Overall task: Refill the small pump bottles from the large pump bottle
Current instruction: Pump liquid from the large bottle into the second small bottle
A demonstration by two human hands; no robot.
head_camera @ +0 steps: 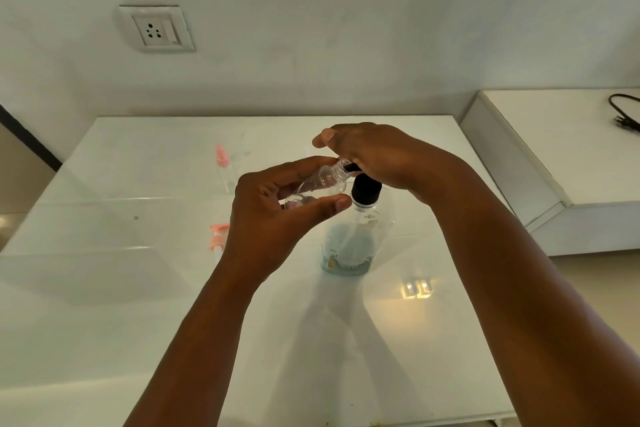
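Observation:
A large clear pump bottle [349, 243] with a black pump collar and pale blue liquid low inside stands upright on the white table [138, 288]. My right hand [377, 158] lies over its pump head, palm down, hiding the top. My left hand [273, 211] grips a small clear bottle [320, 182], tilted, with its open neck up against the black nozzle under my right hand. A second small clear bottle with a pink pump [221, 159] stands at the back left. A loose pink pump [217, 239] lies just left of my left wrist.
The table stands against a white wall with a power socket [156, 29]. To the right is a lower white unit [554, 156] with a black cable [623, 114] on it. A light reflection shows on the tabletop right of the large bottle.

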